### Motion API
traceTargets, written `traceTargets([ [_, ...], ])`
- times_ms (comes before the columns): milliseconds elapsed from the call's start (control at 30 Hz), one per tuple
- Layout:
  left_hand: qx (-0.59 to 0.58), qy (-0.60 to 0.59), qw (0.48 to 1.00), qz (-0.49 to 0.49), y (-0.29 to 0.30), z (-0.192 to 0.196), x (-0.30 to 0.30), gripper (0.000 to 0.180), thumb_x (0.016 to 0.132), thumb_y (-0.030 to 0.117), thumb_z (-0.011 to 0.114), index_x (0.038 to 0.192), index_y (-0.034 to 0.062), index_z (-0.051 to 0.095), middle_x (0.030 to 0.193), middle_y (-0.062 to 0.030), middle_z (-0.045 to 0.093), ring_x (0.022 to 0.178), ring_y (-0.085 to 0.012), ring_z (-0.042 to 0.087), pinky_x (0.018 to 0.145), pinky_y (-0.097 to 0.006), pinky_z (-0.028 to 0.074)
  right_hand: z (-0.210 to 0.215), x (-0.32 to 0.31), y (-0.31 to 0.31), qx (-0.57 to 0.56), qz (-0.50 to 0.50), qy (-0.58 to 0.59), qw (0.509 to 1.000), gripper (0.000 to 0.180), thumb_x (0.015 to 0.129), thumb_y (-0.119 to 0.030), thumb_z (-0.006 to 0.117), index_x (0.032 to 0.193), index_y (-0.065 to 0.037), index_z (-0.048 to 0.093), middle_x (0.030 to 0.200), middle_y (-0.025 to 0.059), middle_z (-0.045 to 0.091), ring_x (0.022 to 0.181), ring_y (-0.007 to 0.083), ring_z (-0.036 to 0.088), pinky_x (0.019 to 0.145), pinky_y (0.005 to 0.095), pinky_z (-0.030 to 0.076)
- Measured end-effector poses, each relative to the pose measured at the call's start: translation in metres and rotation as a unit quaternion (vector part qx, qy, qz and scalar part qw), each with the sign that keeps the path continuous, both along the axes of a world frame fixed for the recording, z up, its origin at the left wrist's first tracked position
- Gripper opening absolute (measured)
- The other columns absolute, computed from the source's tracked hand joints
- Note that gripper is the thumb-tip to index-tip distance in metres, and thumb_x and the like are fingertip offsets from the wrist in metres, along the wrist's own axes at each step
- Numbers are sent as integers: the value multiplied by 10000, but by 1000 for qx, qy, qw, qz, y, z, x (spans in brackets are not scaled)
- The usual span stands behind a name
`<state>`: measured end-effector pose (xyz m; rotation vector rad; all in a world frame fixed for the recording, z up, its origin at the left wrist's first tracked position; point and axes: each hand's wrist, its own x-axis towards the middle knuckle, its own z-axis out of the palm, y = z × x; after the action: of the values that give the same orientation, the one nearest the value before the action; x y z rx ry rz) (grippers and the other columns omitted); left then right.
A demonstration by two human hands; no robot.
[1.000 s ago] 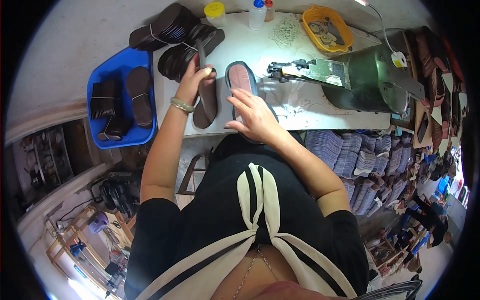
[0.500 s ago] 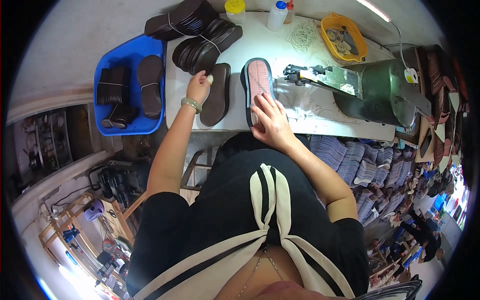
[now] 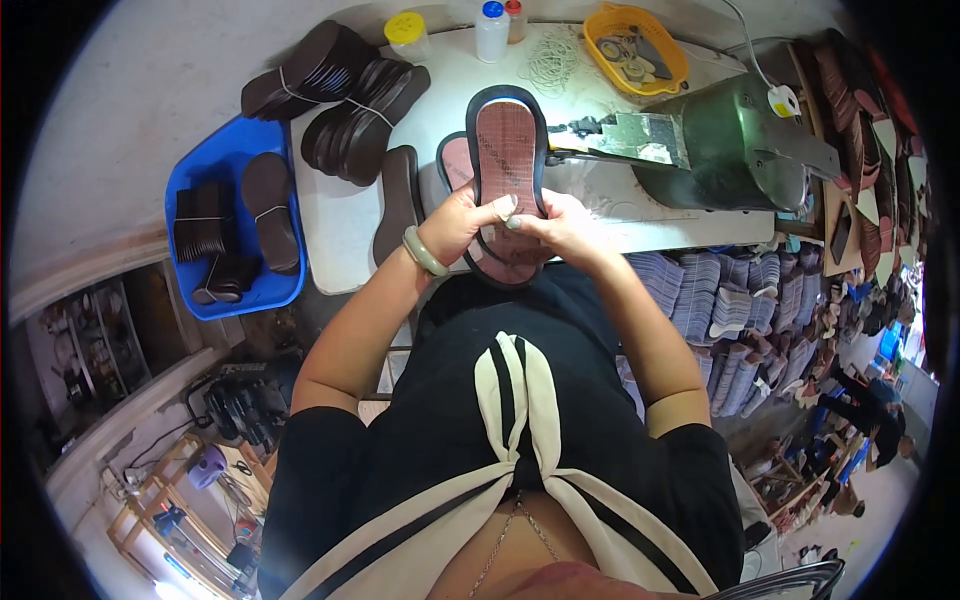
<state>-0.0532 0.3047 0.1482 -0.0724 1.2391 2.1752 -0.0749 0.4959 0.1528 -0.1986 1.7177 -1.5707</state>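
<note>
Right grip (image 3: 572, 230) on sole (image 3: 507, 145) edge, machine (image 3: 728, 150) near

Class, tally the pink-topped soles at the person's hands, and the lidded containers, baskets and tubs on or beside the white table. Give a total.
Pink-topped soles: 2 (front sole; rear sole, partly hidden)
Lidded containers: 3 (yellow-lidded jar; blue-capped bottle; red-capped bottle)
Baskets: 1 (yellow basket)
Tubs: 1 (blue tub)
Total: 7
</note>
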Motion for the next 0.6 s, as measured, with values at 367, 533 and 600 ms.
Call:
traceTargets([
  [367, 48, -87, 981, 165, 38, -2, -28, 271, 883, 65, 529, 1142, -8, 558, 1052, -80, 629, 931, -162, 622, 832, -296, 492, 5, 0, 9, 271, -86, 494, 821, 536, 828, -371, 623, 1270, -92, 505, 791, 119, 566, 649, 287, 612, 556, 372, 499],
  [533, 85, -72, 981, 158, 36, -4, -32, 347, 913, 40, 496, 1257, 6, 464, 1162, -76, 582, 1003, -171, 595, 888, -313, 476, 4, -3, 18, 218, -66, 474, 851, 518, 796, -345, 673, 1242, -120, 538, 797, 98, 568, 664, 267, 607, 594, 339, 509],
  [600, 107, -65, 979, 158, 30, 2, -32, 312, 917, 40, 498, 1227, 8, 476, 1133, -73, 589, 997, -178, 597, 884, -329, 484, -1, 1, 19, 130, -118, 469, 866, 467, 806, -229, 696, 1221, -73, 547, 849, 77, 615, 708, 184, 624, 662, 289, 514],
])
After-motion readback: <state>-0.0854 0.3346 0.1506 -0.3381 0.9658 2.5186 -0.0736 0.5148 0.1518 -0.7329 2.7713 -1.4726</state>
